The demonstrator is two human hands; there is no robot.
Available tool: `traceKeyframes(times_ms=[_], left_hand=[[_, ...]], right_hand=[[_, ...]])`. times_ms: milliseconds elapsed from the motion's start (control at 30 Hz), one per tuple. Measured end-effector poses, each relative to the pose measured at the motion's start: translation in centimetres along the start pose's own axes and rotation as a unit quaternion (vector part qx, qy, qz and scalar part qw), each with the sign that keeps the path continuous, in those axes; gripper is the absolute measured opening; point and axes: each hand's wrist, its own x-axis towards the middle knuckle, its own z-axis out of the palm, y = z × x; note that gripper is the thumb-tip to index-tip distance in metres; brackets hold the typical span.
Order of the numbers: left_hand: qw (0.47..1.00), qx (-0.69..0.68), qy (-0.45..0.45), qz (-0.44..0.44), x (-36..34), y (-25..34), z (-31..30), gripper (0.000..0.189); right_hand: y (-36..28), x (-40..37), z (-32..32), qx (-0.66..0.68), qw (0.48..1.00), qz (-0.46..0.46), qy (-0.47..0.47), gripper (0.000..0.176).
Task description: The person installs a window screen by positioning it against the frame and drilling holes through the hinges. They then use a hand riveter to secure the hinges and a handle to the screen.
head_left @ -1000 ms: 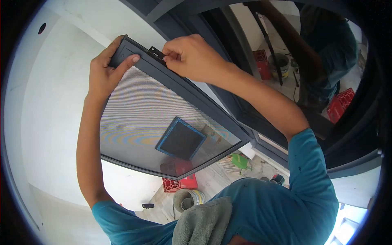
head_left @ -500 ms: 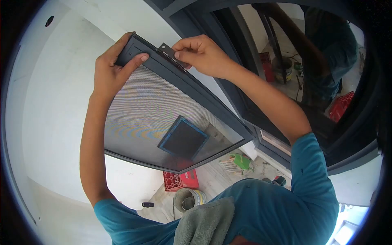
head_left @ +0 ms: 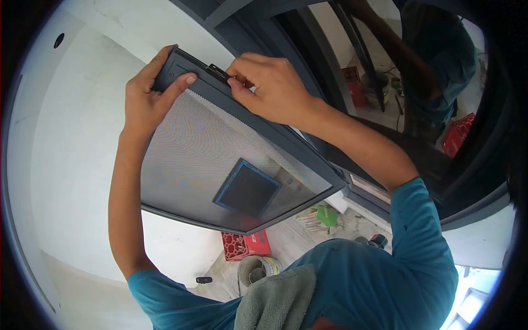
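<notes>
My left hand (head_left: pixel 147 104) grips the upper corner of a dark-framed mesh screen (head_left: pixel 184 146), thumb on the front face and fingers around the outer edge. At the frame's upper long edge, my right hand (head_left: pixel 273 88) pinches a dark metal hinge (head_left: pixel 219 71) between thumb and fingers. The hinge lies along the edge and shows nearly edge-on, its far part hidden behind my fingers. A dark square patch with a blue border (head_left: pixel 247 187) shows at the lower part of the mesh.
A dark window frame with reflective glass (head_left: pixel 385 71) stands to the right. Below on the floor are a red crate (head_left: pixel 256 243), a bucket (head_left: pixel 258 268), a green item (head_left: pixel 327 216) beside gloves, and a power tool (head_left: pixel 378 240). A grey towel (head_left: pixel 278 300) hangs at my chest.
The hinge plate, which stuck out with its holes showing, has turned down to lie closer along the frame edge. My right hand has rotated over it; my left hand keeps its grip.
</notes>
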Motion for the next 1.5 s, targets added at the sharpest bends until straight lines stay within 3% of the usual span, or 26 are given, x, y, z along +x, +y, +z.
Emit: traceKeyframes(times_ms=[100, 200, 333, 400, 500, 633, 733, 1000, 1333, 1500], left_hand=[[1.0, 0.021, 0.0, 0.009, 0.3, 0.1, 0.0, 0.06], [0.996, 0.074, 0.01, 0.044, 0.5, 0.7, -0.3, 0.062], [0.991, 0.12, -0.001, 0.059, 0.7, 2.4, -0.6, 0.065], [0.987, 0.153, -0.035, 0.036, 0.6, 5.8, -1.7, 0.063], [0.978, 0.199, -0.05, 0.023, 0.0, 9.1, -2.5, 0.065], [0.975, 0.202, -0.018, 0.087, 0.3, 7.9, -2.2, 0.067], [0.978, 0.204, -0.029, 0.033, 0.2, 9.6, -1.8, 0.067], [0.963, 0.261, -0.019, 0.058, 0.4, 9.1, -1.9, 0.073], [0.962, 0.265, -0.021, 0.06, 0.3, 9.6, -2.0, 0.07], [0.97, 0.235, -0.06, -0.021, 0.4, 11.2, -2.3, 0.066]], right_hand=[[0.1, 0.0, -0.1, 0.031, 0.998, 0.048, -0.023, 0.012], [0.8, -0.4, 0.3, 0.178, 0.973, 0.143, -0.021, 0.012], [2.1, -0.9, 0.6, 0.269, 0.936, 0.224, -0.036, 0.013], [0.8, -1.1, -0.3, 0.297, 0.928, 0.223, -0.019, 0.013], [-1.8, -1.9, -2.1, 0.197, 0.961, 0.195, 0.008, 0.014], [-2.0, -1.9, -2.1, 0.194, 0.965, 0.174, 0.025, 0.016], [-1.7, -2.6, -2.5, 0.171, 0.974, 0.133, 0.062, 0.021], [-2.5, -2.6, -2.4, 0.124, 0.982, 0.119, 0.076, 0.028], [-2.3, -3.8, -2.4, 0.065, 0.994, 0.034, 0.075, 0.036], [-2.4, -3.9, -2.4, 0.072, 0.994, 0.037, 0.067, 0.038]])
